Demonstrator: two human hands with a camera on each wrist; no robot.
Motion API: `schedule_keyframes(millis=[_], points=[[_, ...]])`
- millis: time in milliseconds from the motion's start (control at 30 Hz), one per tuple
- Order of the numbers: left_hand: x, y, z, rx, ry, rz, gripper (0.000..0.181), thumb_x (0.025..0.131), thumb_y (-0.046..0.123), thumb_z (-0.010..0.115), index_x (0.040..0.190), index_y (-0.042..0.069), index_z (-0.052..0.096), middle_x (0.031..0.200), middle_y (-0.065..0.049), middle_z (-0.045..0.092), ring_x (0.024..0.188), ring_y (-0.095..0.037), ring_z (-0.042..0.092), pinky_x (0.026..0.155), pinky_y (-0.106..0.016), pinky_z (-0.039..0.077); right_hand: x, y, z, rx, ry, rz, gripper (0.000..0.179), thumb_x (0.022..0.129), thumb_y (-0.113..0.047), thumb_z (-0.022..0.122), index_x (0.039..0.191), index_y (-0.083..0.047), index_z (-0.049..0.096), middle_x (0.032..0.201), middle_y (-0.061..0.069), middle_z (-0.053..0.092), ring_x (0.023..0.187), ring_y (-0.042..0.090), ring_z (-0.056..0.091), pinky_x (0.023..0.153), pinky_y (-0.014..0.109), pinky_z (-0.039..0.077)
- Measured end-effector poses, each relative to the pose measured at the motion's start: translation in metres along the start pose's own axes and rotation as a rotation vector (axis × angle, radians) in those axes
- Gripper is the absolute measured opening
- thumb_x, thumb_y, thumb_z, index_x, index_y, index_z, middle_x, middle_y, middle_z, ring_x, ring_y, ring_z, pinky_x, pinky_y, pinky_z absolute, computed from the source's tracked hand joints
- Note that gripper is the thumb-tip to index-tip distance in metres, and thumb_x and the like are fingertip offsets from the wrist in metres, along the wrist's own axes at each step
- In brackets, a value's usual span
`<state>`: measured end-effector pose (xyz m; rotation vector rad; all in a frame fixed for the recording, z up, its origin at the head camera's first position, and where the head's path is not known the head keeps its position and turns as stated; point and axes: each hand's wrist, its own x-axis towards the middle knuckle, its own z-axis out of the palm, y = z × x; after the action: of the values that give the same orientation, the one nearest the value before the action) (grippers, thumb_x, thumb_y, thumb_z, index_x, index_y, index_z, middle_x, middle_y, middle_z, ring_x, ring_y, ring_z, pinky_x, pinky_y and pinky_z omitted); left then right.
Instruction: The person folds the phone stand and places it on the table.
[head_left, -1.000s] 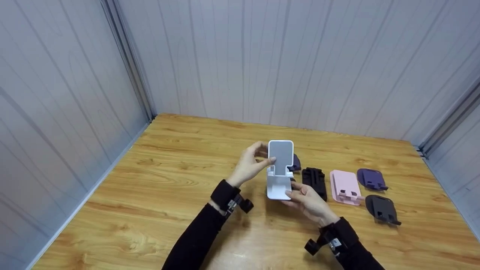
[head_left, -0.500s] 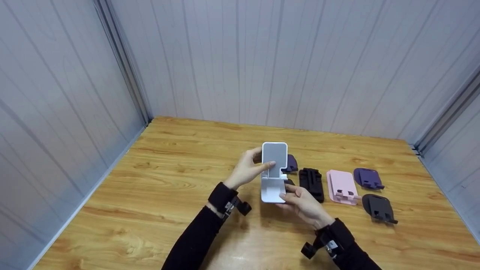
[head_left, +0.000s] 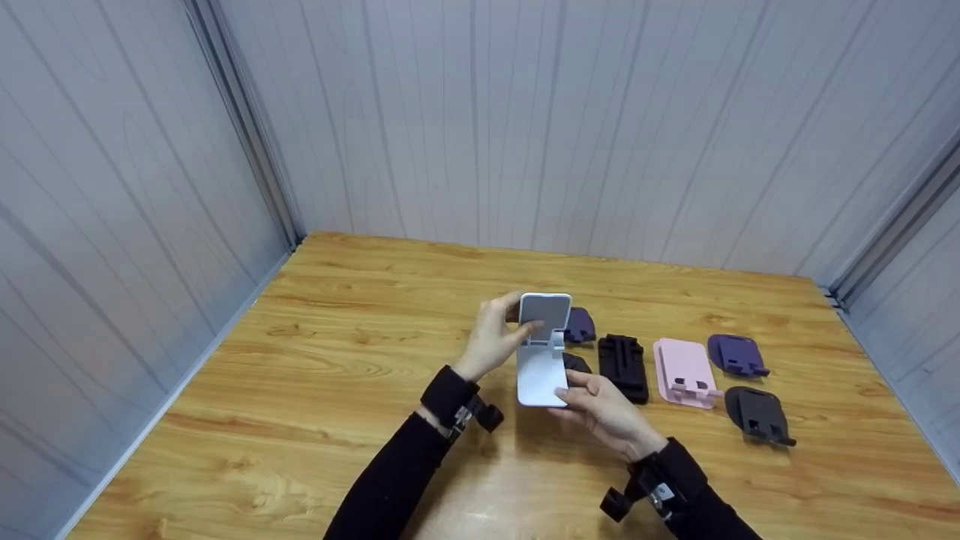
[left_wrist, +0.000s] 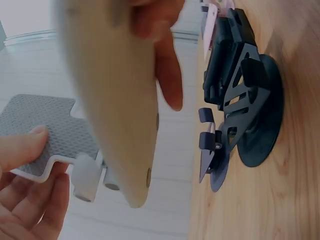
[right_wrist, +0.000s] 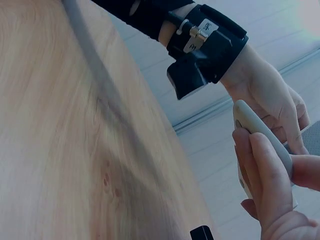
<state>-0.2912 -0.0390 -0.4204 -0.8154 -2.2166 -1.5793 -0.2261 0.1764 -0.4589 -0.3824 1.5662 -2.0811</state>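
Both hands hold a white foldable phone stand (head_left: 541,381) above the wooden table. My left hand (head_left: 487,341) pinches its upper plate at the left side, thumb on the grey pad (left_wrist: 57,120). Lower down, my right hand (head_left: 607,414) grips the right edge of the white base, thumb on the near face and fingers behind. The upper plate is tilted against the base at the hinge. In the right wrist view, fingers (right_wrist: 270,165) lie along the base's edge. The stand partly covers a dark stand (head_left: 576,365) behind it.
Right of the hands lie a black folded stand (head_left: 622,369), a pink stand (head_left: 682,371), a purple stand (head_left: 737,355) and a dark grey stand (head_left: 761,415). Another purple stand (head_left: 580,325) is just behind the white one. Pale panel walls (head_left: 525,120) border the table.
The white stand's upper plate has tilted and looks shorter, while the base shows more of its face. The stand sits slightly further left. Both hands keep their grip.
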Motion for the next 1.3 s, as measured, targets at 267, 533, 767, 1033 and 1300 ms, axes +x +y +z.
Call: schedule_keyframes(millis=[267,533,767,1033,1300], points=[[0.001,-0.001,-0.001,-0.032,0.007,-0.04,0.039,0.093,-0.003,0.078,0.13,-0.009,0.067,0.116,-0.026,0.076,0.107,-0.038,0.076,0.095,-0.032,0.062,0.0,-0.001,-0.002,0.008,0.007,-0.004,0.066,0.11,0.001,0.049,0.157,0.024,0.009,0.126,0.01,0.072,0.112,0.012,0.072,0.101,0.024,0.057],[0.004,0.006,-0.004,-0.099,0.075,0.044,0.037,0.099,0.001,0.073,0.133,-0.01,0.066,0.129,-0.024,0.072,0.116,-0.037,0.072,0.104,-0.04,0.059,0.0,-0.004,-0.007,-0.01,0.03,-0.02,0.064,0.11,0.002,0.047,0.156,0.025,0.009,0.138,0.017,0.065,0.115,0.011,0.071,0.103,0.025,0.056],[0.004,0.012,-0.005,-0.131,0.133,0.012,0.02,0.102,0.001,0.068,0.119,-0.008,0.073,0.116,-0.023,0.076,0.11,-0.037,0.074,0.092,-0.039,0.064,0.001,-0.005,-0.011,0.007,0.036,-0.024,0.065,0.108,0.004,0.048,0.155,0.026,0.009,0.127,0.009,0.072,0.111,0.012,0.072,0.102,0.026,0.057],[0.001,0.015,0.007,-0.139,-0.007,0.072,0.014,0.097,-0.007,0.07,0.109,-0.007,0.077,0.114,-0.023,0.077,0.11,-0.038,0.075,0.096,-0.032,0.062,-0.001,-0.015,-0.022,0.061,0.07,-0.045,0.065,0.11,0.003,0.045,0.156,0.025,0.005,0.132,0.014,0.063,0.112,0.012,0.072,0.104,0.022,0.054],[0.0,0.012,0.024,-0.093,-0.119,0.273,0.013,0.094,-0.008,0.073,0.105,-0.006,0.079,0.117,-0.021,0.077,0.116,-0.036,0.073,0.106,-0.03,0.056,-0.009,-0.031,-0.039,-0.009,0.113,-0.056,0.064,0.113,-0.002,0.038,0.161,0.018,-0.001,0.164,0.039,0.021,0.12,0.005,0.067,0.113,0.025,0.049]])
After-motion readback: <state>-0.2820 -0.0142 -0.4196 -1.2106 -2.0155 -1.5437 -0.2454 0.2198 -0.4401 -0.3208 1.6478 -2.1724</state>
